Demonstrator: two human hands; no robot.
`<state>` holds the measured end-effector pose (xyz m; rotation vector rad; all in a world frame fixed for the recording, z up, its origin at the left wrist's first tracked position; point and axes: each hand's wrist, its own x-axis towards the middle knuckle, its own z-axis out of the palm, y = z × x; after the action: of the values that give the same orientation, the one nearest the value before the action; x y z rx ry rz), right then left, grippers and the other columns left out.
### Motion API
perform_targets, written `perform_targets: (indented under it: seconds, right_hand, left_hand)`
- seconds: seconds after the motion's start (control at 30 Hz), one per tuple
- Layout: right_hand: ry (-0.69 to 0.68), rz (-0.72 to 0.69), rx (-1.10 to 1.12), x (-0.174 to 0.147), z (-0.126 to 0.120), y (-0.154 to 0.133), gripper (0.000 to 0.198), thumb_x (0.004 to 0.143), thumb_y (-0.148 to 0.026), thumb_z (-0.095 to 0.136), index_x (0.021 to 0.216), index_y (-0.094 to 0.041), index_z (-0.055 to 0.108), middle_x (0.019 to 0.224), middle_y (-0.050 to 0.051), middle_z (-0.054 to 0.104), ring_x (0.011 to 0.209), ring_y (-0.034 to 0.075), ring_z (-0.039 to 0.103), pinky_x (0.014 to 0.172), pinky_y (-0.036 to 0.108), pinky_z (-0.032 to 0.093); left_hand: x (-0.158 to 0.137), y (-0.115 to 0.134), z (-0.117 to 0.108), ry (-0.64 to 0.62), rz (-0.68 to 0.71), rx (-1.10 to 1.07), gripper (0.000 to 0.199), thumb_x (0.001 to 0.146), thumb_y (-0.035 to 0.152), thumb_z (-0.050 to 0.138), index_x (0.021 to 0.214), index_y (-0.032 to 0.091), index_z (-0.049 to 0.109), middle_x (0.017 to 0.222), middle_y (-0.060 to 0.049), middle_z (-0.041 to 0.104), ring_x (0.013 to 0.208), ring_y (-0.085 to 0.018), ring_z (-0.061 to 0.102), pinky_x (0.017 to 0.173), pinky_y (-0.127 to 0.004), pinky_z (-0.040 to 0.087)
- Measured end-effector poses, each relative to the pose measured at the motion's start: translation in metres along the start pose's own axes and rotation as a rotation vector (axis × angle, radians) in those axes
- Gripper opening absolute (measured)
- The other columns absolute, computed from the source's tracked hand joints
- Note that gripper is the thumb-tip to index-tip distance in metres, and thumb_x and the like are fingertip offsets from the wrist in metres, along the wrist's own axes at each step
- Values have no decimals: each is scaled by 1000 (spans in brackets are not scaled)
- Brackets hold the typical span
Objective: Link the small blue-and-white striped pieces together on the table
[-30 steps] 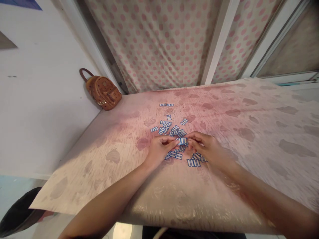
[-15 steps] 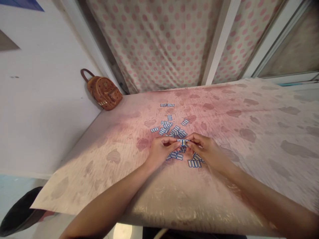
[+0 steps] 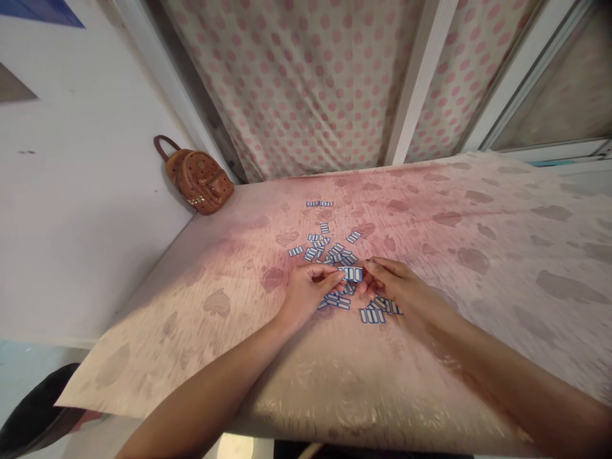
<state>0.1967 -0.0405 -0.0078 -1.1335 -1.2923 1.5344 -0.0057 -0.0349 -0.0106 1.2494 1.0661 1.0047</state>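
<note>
Head view, with the held piece [image 3: 352,274] as landmark: one brown backpack [image 3: 201,182] sits far to its left and beyond it, at the corner of the desk [image 3: 191,280]. One lone piece [image 3: 296,251] lies closer, also left and beyond. Next is the left hand [image 3: 308,285], its thumb and forefinger pinching the held piece by the left end. One short row [image 3: 319,204], seemingly two pieces end to end, lies well beyond it. A scattered pile [image 3: 337,255] spreads beyond and beneath it, too overlapped to count. The one held piece, blue and white, has its long axis side to side between two hands; the left is nearer, in contact. One separate piece [image 3: 354,237] lies straight beyond it. One small cluster [image 3: 372,316], partly hidden, lies right and nearer the person. Rightmost, the right hand [image 3: 396,282] has its fingers drawn close just beside the piece's right end; I cannot tell whether they touch it.
</note>
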Motion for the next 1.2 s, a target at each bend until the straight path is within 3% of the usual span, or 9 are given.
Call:
perform_targets:
  seconds: [0.37,0.5,0.87,1.07,1.2]
  right_hand:
    - [-33,-35,-61,-2,0,-7,48,81,-66,72,80,-19,62,73,2,64,62,14,55,60,28,43]
    - [-28,-77,-139,-1,0,-8,49,87,-67,65,77,-19,61,73,3,64,62,14,56,60,28,44]
    - [29,-191,-320,-3,3,-6,30,91,-48,58,78,-21,60,70,2,64,63,17,59,60,29,44]
    - [231,-331,-742,4,-20,3,8,87,-30,56,85,-23,60,80,4,67,72,22,62,66,33,44]
    - [206,-290,-1019,8,-28,7,12,77,-24,71,80,-21,60,85,6,65,75,24,62,69,35,45]
  left_hand:
    - [0,3,1,-29,-36,-53,30,74,44,83,81,15,77,73,-4,74,64,-13,67,64,-23,53]
    - [-1,4,1,-20,-34,-53,30,74,44,83,80,15,77,72,-4,74,63,-13,67,63,-23,53]
    - [-2,5,2,-4,4,-5,27,77,41,81,82,14,77,73,-5,73,64,-13,65,62,-23,50]
    - [2,6,-6,116,39,16,27,77,41,80,83,15,77,75,-5,74,66,-15,68,64,-25,55]
    - [5,5,-10,134,95,59,24,79,38,78,83,14,77,78,-6,75,67,-15,69,66,-25,54]
